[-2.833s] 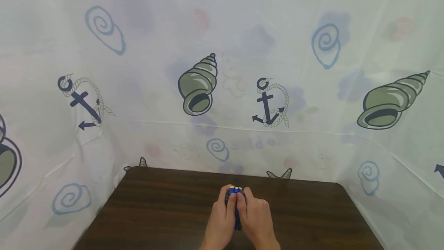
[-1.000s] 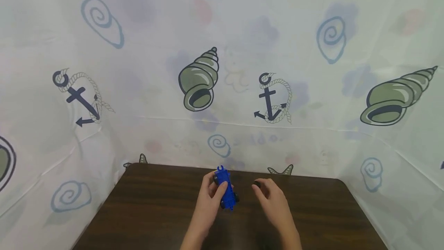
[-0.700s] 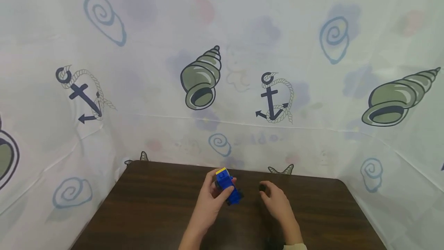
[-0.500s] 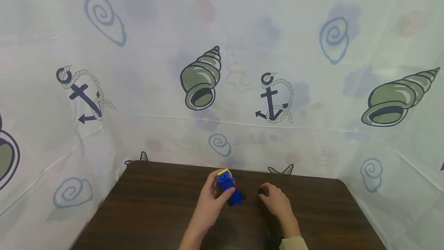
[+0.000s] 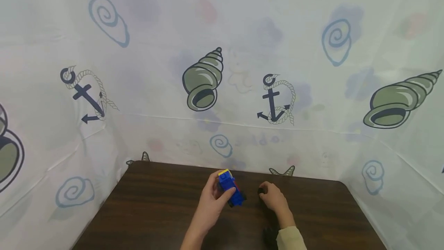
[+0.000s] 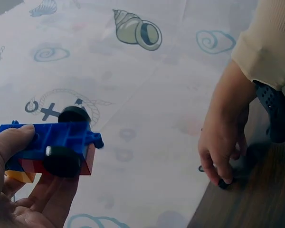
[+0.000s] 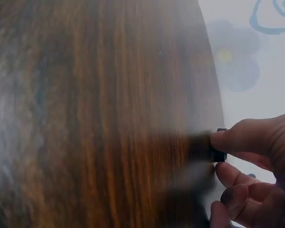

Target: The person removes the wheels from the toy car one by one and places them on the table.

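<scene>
My left hand grips a blue toy car with a yellow front edge, a red part and black wheels. The thumb lies along its blue chassis; in the left wrist view a black wheel shows at the free end, beside a blue hook-like tip. To the right, my right hand pinches a small black wheel between thumb and fingertip, close over the table. A second dark round piece shows at its lower fingers in the right wrist view.
The dark wooden table has rounded far corners. A white cloth printed with shells and anchors hangs behind it and along both sides. A black strap-like device sits at the right wrist, below a cream sleeve.
Both hands were together on the toy car; they have moved apart, the right with a black wheel. The left hand turned the car from underside up. The right hand then lowered toward the table.
</scene>
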`<action>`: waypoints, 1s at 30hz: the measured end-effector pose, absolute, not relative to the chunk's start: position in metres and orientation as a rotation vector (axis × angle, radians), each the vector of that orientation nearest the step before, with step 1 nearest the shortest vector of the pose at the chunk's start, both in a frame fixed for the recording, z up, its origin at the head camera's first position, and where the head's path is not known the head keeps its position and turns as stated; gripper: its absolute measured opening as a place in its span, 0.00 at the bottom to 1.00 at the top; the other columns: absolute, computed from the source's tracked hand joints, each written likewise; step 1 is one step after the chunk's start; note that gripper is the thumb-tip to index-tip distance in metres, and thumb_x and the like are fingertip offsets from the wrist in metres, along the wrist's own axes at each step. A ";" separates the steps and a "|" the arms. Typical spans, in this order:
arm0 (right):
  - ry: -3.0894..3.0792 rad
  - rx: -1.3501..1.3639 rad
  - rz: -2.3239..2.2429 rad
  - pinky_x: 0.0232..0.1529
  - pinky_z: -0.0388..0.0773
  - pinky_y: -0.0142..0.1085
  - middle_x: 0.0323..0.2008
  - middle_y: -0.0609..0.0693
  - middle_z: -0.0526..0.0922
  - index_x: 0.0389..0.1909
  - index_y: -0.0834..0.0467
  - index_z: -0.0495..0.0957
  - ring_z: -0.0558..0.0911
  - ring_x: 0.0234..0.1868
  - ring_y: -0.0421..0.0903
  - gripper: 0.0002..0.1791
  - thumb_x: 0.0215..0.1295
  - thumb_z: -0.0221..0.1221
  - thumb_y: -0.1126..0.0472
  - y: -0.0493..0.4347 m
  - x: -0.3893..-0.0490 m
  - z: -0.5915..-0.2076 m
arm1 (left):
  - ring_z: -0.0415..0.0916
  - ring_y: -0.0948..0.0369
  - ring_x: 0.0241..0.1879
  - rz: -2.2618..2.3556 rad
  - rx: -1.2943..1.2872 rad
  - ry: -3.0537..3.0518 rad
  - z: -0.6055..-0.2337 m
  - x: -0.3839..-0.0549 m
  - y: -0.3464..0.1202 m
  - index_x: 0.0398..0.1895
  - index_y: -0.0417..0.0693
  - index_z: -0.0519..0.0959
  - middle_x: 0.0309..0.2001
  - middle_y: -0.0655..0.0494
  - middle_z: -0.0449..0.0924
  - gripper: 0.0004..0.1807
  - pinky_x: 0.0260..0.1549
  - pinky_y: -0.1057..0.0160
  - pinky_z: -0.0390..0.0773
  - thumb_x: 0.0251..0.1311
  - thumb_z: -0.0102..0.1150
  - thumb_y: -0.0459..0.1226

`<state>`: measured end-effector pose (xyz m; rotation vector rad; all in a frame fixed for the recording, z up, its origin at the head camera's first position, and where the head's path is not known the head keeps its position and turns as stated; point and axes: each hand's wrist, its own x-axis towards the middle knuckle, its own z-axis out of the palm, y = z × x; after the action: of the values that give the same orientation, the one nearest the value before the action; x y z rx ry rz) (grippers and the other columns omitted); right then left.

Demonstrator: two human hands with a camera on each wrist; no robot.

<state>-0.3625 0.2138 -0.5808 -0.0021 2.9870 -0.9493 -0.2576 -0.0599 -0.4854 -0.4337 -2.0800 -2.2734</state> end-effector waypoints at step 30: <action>2.897 -0.607 -1.621 0.25 0.66 0.33 0.21 0.40 0.69 0.33 0.50 0.76 0.68 0.21 0.36 0.22 0.90 0.42 0.49 0.138 -0.299 -0.498 | 0.81 0.45 0.65 -2.191 -0.437 -2.093 -0.489 -0.258 -0.054 0.78 0.52 0.57 0.62 0.39 0.82 0.31 0.60 0.57 0.84 0.82 0.56 0.48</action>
<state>-0.2986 0.1384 -0.4984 -0.6068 2.8966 -1.6211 -0.2575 -0.0543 -0.4886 -0.4375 -2.0931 -2.1906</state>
